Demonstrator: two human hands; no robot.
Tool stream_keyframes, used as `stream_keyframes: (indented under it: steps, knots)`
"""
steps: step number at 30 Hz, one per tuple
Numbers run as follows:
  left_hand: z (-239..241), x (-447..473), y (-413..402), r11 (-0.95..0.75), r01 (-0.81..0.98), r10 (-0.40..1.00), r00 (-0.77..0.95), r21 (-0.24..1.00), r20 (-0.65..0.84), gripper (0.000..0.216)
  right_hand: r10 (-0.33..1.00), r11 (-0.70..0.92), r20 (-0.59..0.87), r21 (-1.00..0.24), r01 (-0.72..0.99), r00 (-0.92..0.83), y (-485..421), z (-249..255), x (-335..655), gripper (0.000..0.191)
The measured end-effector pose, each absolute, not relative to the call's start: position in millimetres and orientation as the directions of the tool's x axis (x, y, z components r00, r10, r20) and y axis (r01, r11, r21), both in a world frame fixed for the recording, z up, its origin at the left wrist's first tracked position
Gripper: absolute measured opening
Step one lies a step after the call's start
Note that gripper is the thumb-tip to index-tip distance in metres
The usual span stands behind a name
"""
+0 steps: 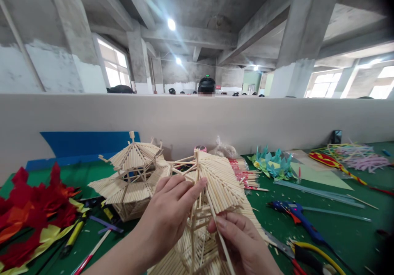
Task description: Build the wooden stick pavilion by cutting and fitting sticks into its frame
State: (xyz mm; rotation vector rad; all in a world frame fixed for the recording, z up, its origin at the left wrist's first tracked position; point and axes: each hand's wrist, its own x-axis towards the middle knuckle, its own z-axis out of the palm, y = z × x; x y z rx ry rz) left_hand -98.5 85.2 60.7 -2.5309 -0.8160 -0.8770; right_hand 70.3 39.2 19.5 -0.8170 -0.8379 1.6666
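Observation:
A pavilion model (218,180) built of thin wooden sticks stands before me, its sloping roof made of sticks laid side by side. My left hand (174,205) is closed on the left part of its roof frame, with one fingertip pressed by the upper end of a loose wooden stick (226,252). Lower down, my right hand (238,240) pinches that stick between thumb and finger. The stick slants along the open edge of the roof. Some of my left fingers are hidden behind the frame. A second tiered pavilion (132,168) stands to the left.
On the right lie a blue glue gun (298,217), glue sticks (320,193), pliers (283,244) and a blue paper flower (272,164). Bundled sticks (246,172) sit behind the model. Red paper flowers (40,201) occupy the left. A white partition (197,117) rises behind; people's heads show beyond.

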Motion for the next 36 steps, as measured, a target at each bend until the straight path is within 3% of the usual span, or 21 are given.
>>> stream_keyframes:
  steps: [25, 31, 36]
  knots:
    - [63, -95, 86, -0.801, 0.587, 0.38, 0.651, -0.118, 0.657, 0.04, 0.963, -0.264, -0.184, -0.797, -0.543, -0.199, 36, 31, 70, 0.028]
    - [63, -97, 85, -0.807, 0.582, 0.39, 0.657, -0.105, 0.645, 0.043, 0.971, -0.207, -0.095, -0.798, -0.566, -0.221, 36, 30, 72, 0.035]
    - [62, -97, 87, -0.805, 0.583, 0.398, 0.666, -0.108, 0.631, 0.041, 0.973, -0.227, -0.16, -0.804, -0.55, -0.169, 34, 34, 70, 0.031]
